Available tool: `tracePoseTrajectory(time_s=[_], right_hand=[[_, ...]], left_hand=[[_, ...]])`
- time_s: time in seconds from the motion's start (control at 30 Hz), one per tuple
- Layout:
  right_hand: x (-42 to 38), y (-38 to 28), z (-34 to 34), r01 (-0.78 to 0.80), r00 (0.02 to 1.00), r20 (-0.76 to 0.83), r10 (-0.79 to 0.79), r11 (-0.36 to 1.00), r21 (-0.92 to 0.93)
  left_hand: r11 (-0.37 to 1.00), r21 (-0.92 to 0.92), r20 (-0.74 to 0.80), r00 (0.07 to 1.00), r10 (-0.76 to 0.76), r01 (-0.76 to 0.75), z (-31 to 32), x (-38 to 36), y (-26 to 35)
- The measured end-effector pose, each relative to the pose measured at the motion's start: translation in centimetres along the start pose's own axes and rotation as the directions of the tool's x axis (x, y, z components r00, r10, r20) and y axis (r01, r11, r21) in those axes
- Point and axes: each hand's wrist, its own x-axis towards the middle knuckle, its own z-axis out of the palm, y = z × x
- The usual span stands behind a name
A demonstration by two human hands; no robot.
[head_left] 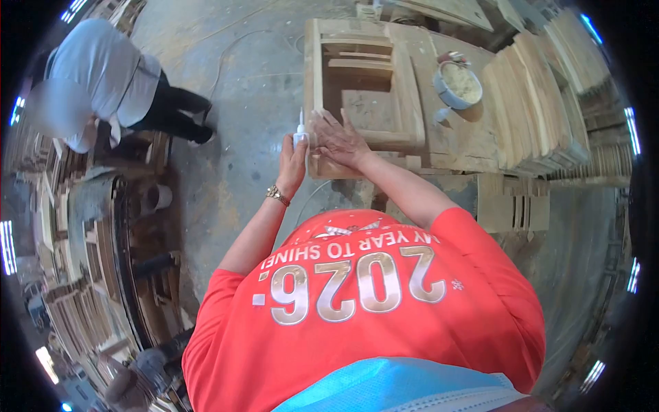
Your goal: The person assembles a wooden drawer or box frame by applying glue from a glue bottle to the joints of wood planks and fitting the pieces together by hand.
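Observation:
My left hand is wrapped round a small white squeeze bottle with a narrow nozzle pointing up and away from me. It is held beside the left edge of a wooden frame, close to the near corner. My right hand lies with its fingers stretched out over that same left side of the frame, just right of the bottle. The fingers look dusty or smeared. Through the frame's opening, wooden slats show at the far end.
A white tub of pale sawdust-like material stands right of the frame on the work table. Stacked boards rise farther right. A co-worker bends over wood pieces at the left. A cable crosses the floor.

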Motion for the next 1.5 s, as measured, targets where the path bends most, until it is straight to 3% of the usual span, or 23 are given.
tracePoseTrajectory(time_s=[0.1,0.23,0.3,0.33,0.37,0.43,0.47,0.53,0.57,0.6,0.63,0.67,0.7,0.77,0.8,0.87,0.97,1.17,1.2,1.23,1.33,1.4,1.5], right_hand=[[0.2,1.4,-0.1,0.09,0.995,0.035,-0.089,0.995,-0.032],[-1.2,2.2,-0.8,0.216,0.975,0.071,-0.211,0.973,-0.076],[-2.8,3.3,-1.1,0.384,0.923,0.002,-0.384,0.923,0.026],[-3.6,3.5,-1.1,0.36,0.931,-0.112,-0.346,0.921,0.151],[-4.8,4.2,-1.2,0.352,0.934,-0.113,-0.338,0.925,0.141],[-7.5,6.8,-2.1,0.238,0.97,-0.058,-0.237,0.863,0.446],[-7.5,8.3,-4.5,0.263,0.959,-0.212,-0.186,0.863,0.431],[-7.9,13.9,-7.6,0.176,0.957,-0.28,-0.081,0.927,0.33],[-8.3,17.2,-9.0,-0.032,0.953,-0.277,0.124,0.949,0.315],[-8.9,20.9,-8.2,-0.27,0.819,-0.271,0.506,0.756,0.596],[-8.9,24.9,-9.0,-0.383,0.749,-0.35,0.563,0.798,0.465],[-10.0,29.3,-8.9,-0.573,0.642,-0.221,0.734,0.651,0.498],[-11.5,34.4,-7.8,-0.68,0.64,-0.124,0.759,0.634,0.369],[-13.2,39.7,-6.9,-0.882,0.468,0.06,0.882,0.461,0.104],[-13.3,40.4,-6.7,-0.88,0.472,0.076,0.878,0.464,0.105],[-13.5,42.0,-6.3,-0.964,0.203,0.207,0.957,0.232,-0.128],[-14.8,44.1,-3.1,-0.972,0.096,0.232,0.968,0.141,-0.188],[-14.0,44.3,-2.5,-0.983,0.11,0.22,0.969,0.139,-0.122],[-13.7,43.7,-3.1,-0.961,0.247,0.209,0.946,0.267,-0.072],[-12.8,42.4,-3.8,-0.957,0.264,0.215,0.94,0.283,-0.063],[-9.2,35.4,-6.1,-0.697,0.635,-0.004,0.772,0.576,0.428],[-6.5,26.7,-7.7,-0.586,0.702,-0.005,0.712,0.582,0.564],[-5.2,17.1,-5.4,-0.153,0.923,-0.146,0.355,0.687,0.71]], left_hand=[[0.983,-0.171,0.058,0.997,-0.05,0.059,1.3,2.4,-1.8],[0.99,-0.096,0.099,0.991,-0.089,0.099,1.8,4.1,-3.1],[0.967,-0.21,0.121,0.985,-0.121,0.145,2.0,3.8,-0.9],[0.928,-0.315,0.136,0.977,-0.166,0.201,1.9,3.6,0.0],[0.929,-0.314,0.146,0.977,-0.156,0.195,2.0,3.7,0.0],[0.937,-0.301,0.1,0.983,-0.151,0.175,1.9,4.2,0.0],[0.938,-0.307,0.097,0.986,-0.139,0.162,1.9,4.4,-0.5],[0.953,-0.281,0.078,0.992,-0.096,0.114,1.8,3.9,0.8],[0.966,-0.249,0.062,0.996,-0.058,0.072,1.7,3.4,1.5],[0.97,-0.239,0.043,0.998,-0.036,0.045,1.7,3.1,2.1],[0.971,-0.234,0.032,0.998,-0.05,0.057,1.8,2.6,3.2],[0.975,-0.209,0.0,0.997,-0.075,0.074,1.7,2.2,4.4],[0.979,-0.184,-0.031,0.995,-0.099,0.092,1.8,1.8,5.1],[0.969,-0.229,-0.049,0.993,-0.105,0.091,2.1,1.1,5.2],[0.974,-0.207,-0.063,0.993,-0.103,0.088,2.1,0.8,5.6],[0.98,-0.177,-0.092,0.99,-0.11,0.093,2.2,0.2,5.9],[0.974,-0.188,-0.144,0.977,-0.158,0.13,2.4,-0.9,5.9],[0.955,-0.256,-0.209,0.956,-0.207,0.151,2.4,-3.1,5.8],[0.953,-0.263,-0.215,0.954,-0.209,0.15,2.2,-3.3,5.6],[0.954,-0.26,-0.235,0.949,-0.209,0.145,2.0,-3.5,5.6],[0.953,-0.266,-0.227,0.952,-0.205,0.142,1.7,-3.8,5.9],[0.952,-0.275,-0.228,0.953,-0.197,0.131,1.3,-3.9,5.8],[0.95,-0.288,-0.22,0.958,-0.185,0.117,0.6,-3.6,5.6]])
